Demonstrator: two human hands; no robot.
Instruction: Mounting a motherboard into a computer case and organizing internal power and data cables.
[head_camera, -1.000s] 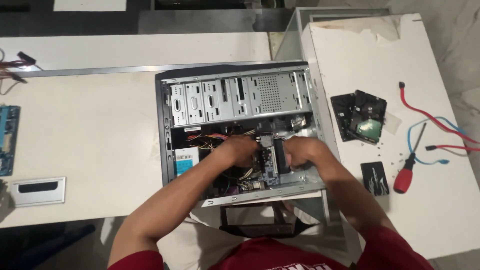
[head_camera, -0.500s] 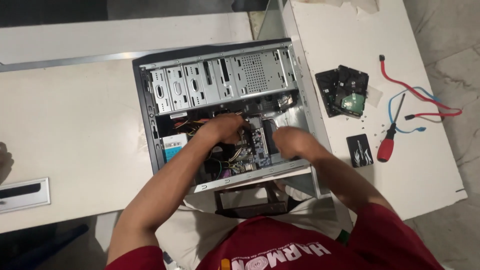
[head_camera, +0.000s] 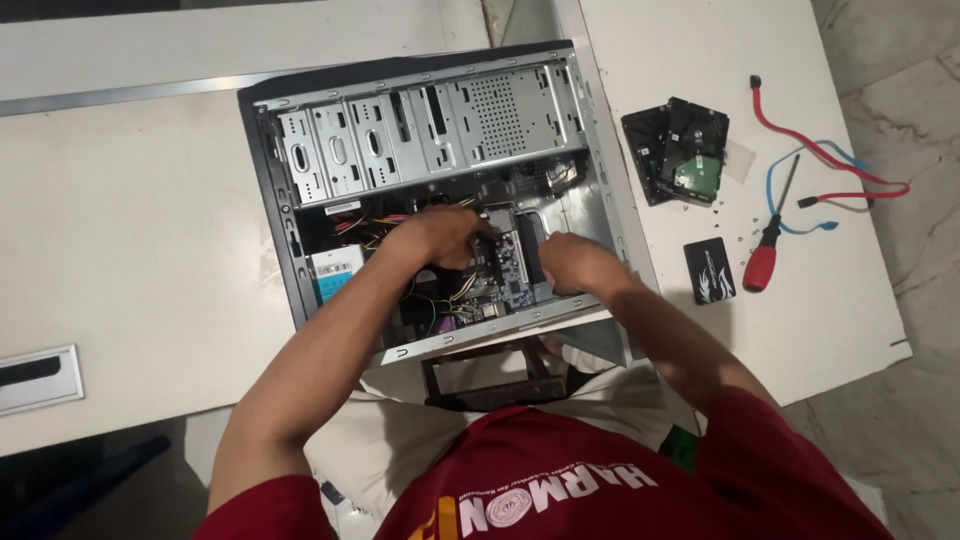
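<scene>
Both hands — left hand (head_camera: 440, 235), right hand (head_camera: 575, 262) — inside open computer case (head_camera: 440, 120), on green board (head_camera: 508, 268); fingers hidden, grip unclear. Small black square pack (head_camera: 709, 271) beside red screwdriver (head_camera: 763, 262) on bench (head_camera: 690, 60).

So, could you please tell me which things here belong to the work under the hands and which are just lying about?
In hand:
- open computer case
- circuit board inside it
- left hand and right hand, both on the board

Lying about, on the right table:
- two hard drives
- small black drive
- red-handled screwdriver
- red and blue cables
</scene>
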